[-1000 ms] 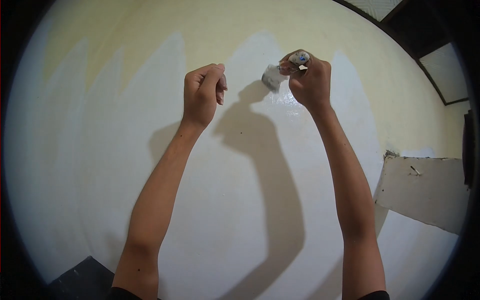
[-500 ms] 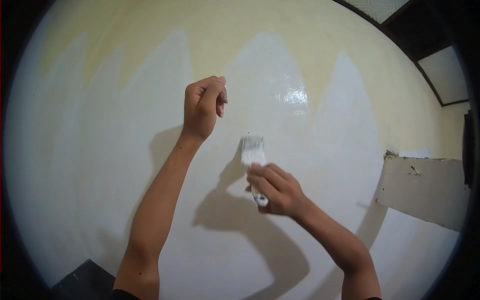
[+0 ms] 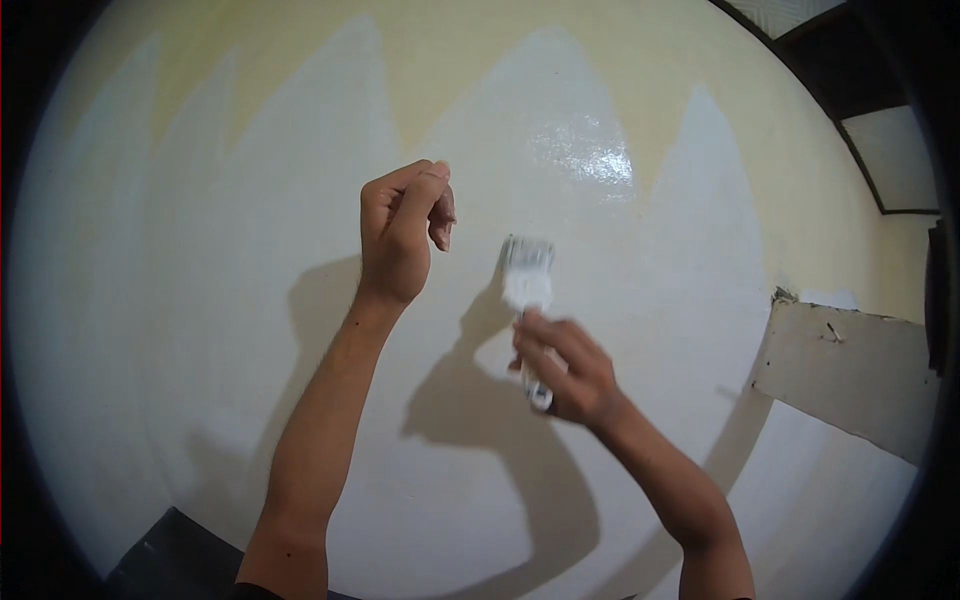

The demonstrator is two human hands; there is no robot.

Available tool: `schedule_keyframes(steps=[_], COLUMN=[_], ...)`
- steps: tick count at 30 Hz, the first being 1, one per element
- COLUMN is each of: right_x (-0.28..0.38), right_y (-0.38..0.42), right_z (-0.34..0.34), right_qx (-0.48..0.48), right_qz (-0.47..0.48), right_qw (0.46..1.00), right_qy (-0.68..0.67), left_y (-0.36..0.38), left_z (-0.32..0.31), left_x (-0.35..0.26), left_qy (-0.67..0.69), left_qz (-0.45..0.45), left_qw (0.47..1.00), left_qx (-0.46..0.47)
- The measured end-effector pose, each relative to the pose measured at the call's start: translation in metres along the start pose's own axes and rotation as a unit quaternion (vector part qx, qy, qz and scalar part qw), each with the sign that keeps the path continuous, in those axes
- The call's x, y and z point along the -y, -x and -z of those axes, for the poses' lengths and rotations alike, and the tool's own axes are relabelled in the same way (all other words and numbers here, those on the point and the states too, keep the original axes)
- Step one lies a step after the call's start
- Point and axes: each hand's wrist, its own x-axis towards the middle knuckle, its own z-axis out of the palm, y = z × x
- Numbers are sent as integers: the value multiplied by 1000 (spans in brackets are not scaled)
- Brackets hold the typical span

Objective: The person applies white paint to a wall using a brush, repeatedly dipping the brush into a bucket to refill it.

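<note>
A paintbrush (image 3: 528,280) with white-coated bristles is in my right hand (image 3: 572,368), whose fingers wrap round its handle. The bristles point up against the wall (image 3: 480,480), within the white painted area, and the handle's end shows below my fingers. My left hand (image 3: 402,232) is raised up and left of the brush, in front of the wall. Its fingers are curled in loosely and I see nothing in them. White paint rises in pointed strokes over a pale yellow upper part, with a wet glossy patch (image 3: 585,160) above the brush.
At the right a pale board (image 3: 845,365) juts from the wall, with a small nail-like piece on it. A dark surface (image 3: 180,560) lies at the lower left. Dark-framed ceiling panels (image 3: 890,150) are at the upper right. Shadows of both arms fall on the wall.
The brush in my right hand has moved slightly up and to the right along the wall. My left hand stays curled in nearly the same place. The view has tilted slightly.
</note>
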Motion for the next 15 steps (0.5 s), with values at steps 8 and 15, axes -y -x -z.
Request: schedule_keyframes(steps=[8,15], right_x=[-11,11], right_y=[-53,-28], right_z=[-7,-56], right_qx=[-46,20], right_qz=[76,83], right_qw=[996,994], right_qy=[27,73], left_y=[-7,3], left_z=[20,34], left_x=[-6,-21], left_qy=[15,-6], left_qz=[-20,-3], left_qw=[1000,1000], left_qx=[-9,-8])
